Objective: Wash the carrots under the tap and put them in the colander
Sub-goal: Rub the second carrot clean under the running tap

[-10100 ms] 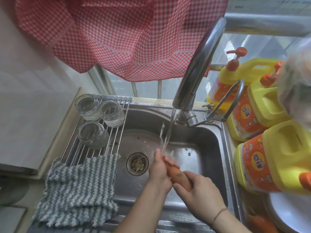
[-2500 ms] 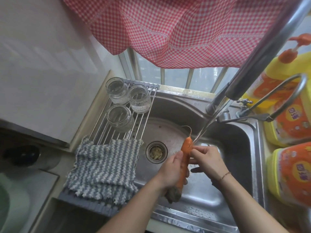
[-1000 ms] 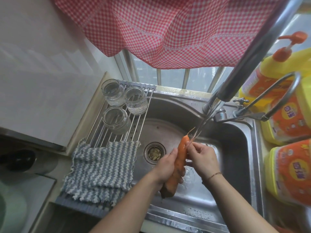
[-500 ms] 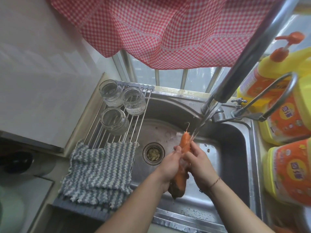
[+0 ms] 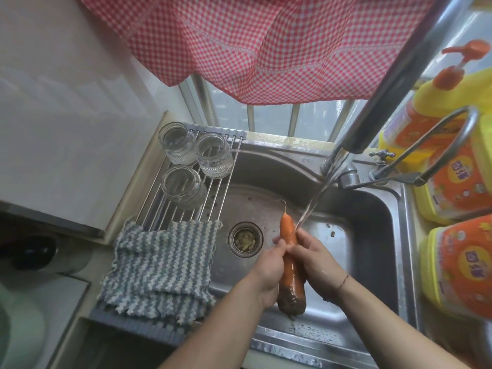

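While water runs, carrot [image 5: 288, 259] clasped between left hand [image 5: 267, 272], right hand [image 5: 315, 265].

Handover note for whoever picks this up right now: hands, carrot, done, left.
Left hand: grips the carrot along its left side.
Right hand: grips the carrot from the right.
Carrot: held over the sink, thin tip up; the tap water stream lands near the tip.
Done: upper part looks rinsed.
Left: thick lower end is still dark with dirt; finish scrubbing, then put it in the colander, which is not in view. Other carrots not visible either.
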`<state>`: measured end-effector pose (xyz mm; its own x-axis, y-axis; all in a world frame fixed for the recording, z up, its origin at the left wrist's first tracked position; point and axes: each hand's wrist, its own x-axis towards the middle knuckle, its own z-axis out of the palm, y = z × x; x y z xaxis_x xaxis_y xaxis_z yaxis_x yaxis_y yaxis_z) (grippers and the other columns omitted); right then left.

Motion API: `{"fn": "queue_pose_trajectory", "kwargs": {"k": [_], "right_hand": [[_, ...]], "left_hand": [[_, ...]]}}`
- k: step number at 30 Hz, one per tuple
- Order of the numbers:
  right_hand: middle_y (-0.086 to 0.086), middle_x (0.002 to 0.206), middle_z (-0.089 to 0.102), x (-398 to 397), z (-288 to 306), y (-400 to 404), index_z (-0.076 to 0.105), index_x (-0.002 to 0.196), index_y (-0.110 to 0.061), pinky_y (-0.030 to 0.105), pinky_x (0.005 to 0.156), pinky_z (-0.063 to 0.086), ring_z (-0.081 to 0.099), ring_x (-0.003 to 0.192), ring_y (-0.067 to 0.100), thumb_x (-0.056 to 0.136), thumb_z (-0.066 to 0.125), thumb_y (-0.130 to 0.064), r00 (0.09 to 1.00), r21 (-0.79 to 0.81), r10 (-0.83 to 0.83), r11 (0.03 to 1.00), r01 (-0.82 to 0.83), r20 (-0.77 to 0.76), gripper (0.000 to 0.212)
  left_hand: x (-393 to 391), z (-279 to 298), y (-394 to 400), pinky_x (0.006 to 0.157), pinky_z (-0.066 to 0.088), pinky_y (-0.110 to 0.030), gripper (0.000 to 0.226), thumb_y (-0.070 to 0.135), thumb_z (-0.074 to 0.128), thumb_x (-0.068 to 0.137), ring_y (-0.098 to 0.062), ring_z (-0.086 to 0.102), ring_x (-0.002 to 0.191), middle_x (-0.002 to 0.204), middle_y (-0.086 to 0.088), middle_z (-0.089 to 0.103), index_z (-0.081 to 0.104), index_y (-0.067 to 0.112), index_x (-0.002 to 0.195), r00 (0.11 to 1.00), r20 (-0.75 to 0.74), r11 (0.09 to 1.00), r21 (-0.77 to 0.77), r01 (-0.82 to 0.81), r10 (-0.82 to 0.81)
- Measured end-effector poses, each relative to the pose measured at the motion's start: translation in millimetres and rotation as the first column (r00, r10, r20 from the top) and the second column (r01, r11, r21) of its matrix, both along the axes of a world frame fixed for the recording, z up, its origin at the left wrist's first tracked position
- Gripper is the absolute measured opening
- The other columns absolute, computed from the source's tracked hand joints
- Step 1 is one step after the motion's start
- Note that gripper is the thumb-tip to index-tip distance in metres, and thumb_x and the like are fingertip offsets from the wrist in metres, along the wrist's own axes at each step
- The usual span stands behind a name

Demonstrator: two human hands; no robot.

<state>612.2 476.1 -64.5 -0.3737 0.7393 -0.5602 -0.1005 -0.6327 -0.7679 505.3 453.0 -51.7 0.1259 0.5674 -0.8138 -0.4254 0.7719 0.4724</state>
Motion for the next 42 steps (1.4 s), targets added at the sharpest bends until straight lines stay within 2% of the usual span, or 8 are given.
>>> {"fn": "queue_pose_trajectory", "kwargs": {"k": [7, 13, 17, 20, 25, 33, 39, 42], "right_hand": [[0.001, 0.082, 0.071, -6.5, -8.2, -8.9, 0.069, 0.090, -0.026, 0.036, 0.079, 0.054, 0.065, 0.080, 0.015, 0.094, 0.059, -0.021, 0.955, 0.244, -0.089, 0.970, 0.018, 0.284, 0.011], [0.011, 0.076, 0.074, -18.7, 4.8, 7.3, 0.069, 0.074, -0.008, 0.032, 0.069, 0.056, 0.068, 0.067, 0.019, 0.097, 0.056, -0.042, 0.920, 0.006, -0.113, 0.993, 0.120, 0.375, 0.043], [0.011, 0.085, 0.072, -9.3, 9.3, 15.8, 0.068, 0.091, -0.005, 0.039, 0.080, 0.056, 0.069, 0.081, 0.024, 0.100, 0.053, -0.020, 0.977, 0.037, 0.017, 0.999, -0.025, 0.212, 0.023], [0.010, 0.084, 0.069, -3.4, 15.3, 16.7, 0.066, 0.094, -0.005, 0.031, 0.070, 0.055, 0.067, 0.079, 0.022, 0.094, 0.056, -0.002, 0.996, 0.028, 0.010, 1.000, -0.013, 0.092, 0.011], [0.019, 0.074, 0.069, -12.8, 18.7, 16.4, 0.069, 0.076, -0.006, 0.034, 0.066, 0.052, 0.062, 0.068, 0.020, 0.093, 0.065, -0.032, 0.925, 0.174, -0.098, 0.984, 0.035, 0.368, 0.031], [0.022, 0.094, 0.073, -8.6, 14.5, 29.8, 0.070, 0.091, -0.001, 0.033, 0.061, 0.055, 0.072, 0.083, 0.036, 0.087, 0.044, -0.072, 0.854, -0.111, -0.003, 0.991, 0.071, 0.521, 0.076], [0.014, 0.098, 0.072, -5.5, 21.6, 15.2, 0.070, 0.111, -0.018, 0.040, 0.069, 0.056, 0.067, 0.083, 0.026, 0.100, 0.052, -0.030, 0.965, 0.007, 0.025, 1.000, -0.028, 0.259, 0.024], [0.005, 0.114, 0.071, 7.2, 28.3, 8.6, 0.063, 0.123, -0.022, 0.041, 0.081, 0.058, 0.067, 0.100, 0.021, 0.097, 0.055, -0.011, 0.992, -0.009, 0.087, 0.996, -0.086, 0.087, 0.029]], "left_hand": [[10.7, 0.7, -8.5, 0.086, 0.056, -0.030, 0.046, 0.038, 0.030, 0.108, -0.018, 0.069, 0.103, 0.110, -0.011, 0.074, 0.068, 0.013, 0.110, 0.995, 0.036, 0.996, -0.009, -0.090, 0.090], [21.6, 2.5, -13.5, 0.068, 0.059, -0.030, 0.037, 0.030, 0.025, 0.110, -0.021, 0.072, 0.090, 0.100, -0.013, 0.072, 0.059, 0.016, 0.109, 0.994, -0.054, 0.996, 0.016, -0.093, 0.094], [12.0, 9.7, -2.9, 0.079, 0.057, -0.027, 0.038, 0.028, 0.025, 0.110, -0.017, 0.067, 0.093, 0.100, -0.009, 0.069, 0.060, 0.017, 0.103, 0.993, -0.077, 0.991, 0.104, -0.082, 0.090], [7.9, 17.6, 2.9, 0.061, 0.055, -0.025, 0.038, 0.030, 0.027, 0.110, -0.015, 0.064, 0.072, 0.086, -0.011, 0.067, 0.061, 0.014, 0.105, 0.995, -0.075, 0.992, 0.117, -0.055, 0.064], [14.2, 20.4, -2.2, 0.061, 0.057, -0.027, 0.048, 0.040, 0.025, 0.109, -0.014, 0.070, 0.070, 0.082, -0.008, 0.072, 0.064, 0.013, 0.106, 0.996, -0.076, 0.993, 0.116, -0.034, 0.043], [6.9, 19.9, -15.2, 0.060, 0.053, -0.030, 0.042, 0.034, 0.028, 0.110, -0.019, 0.063, 0.059, 0.066, -0.007, 0.068, 0.059, 0.005, 0.104, 0.999, -0.011, 0.996, 0.073, 0.046, -0.046], [-5.2, 15.6, -6.3, 0.074, 0.059, -0.032, 0.050, 0.039, 0.027, 0.108, -0.023, 0.073, 0.092, 0.107, -0.016, 0.074, 0.062, 0.006, 0.122, 0.934, 0.274, 0.967, 0.050, -0.250, 0.228], [-11.1, 15.8, -2.2, 0.080, 0.058, -0.037, 0.053, 0.040, 0.022, 0.108, -0.025, 0.073, 0.100, 0.111, -0.018, 0.073, 0.063, 0.007, 0.119, 0.911, 0.335, 0.962, 0.043, -0.270, 0.240]]}}
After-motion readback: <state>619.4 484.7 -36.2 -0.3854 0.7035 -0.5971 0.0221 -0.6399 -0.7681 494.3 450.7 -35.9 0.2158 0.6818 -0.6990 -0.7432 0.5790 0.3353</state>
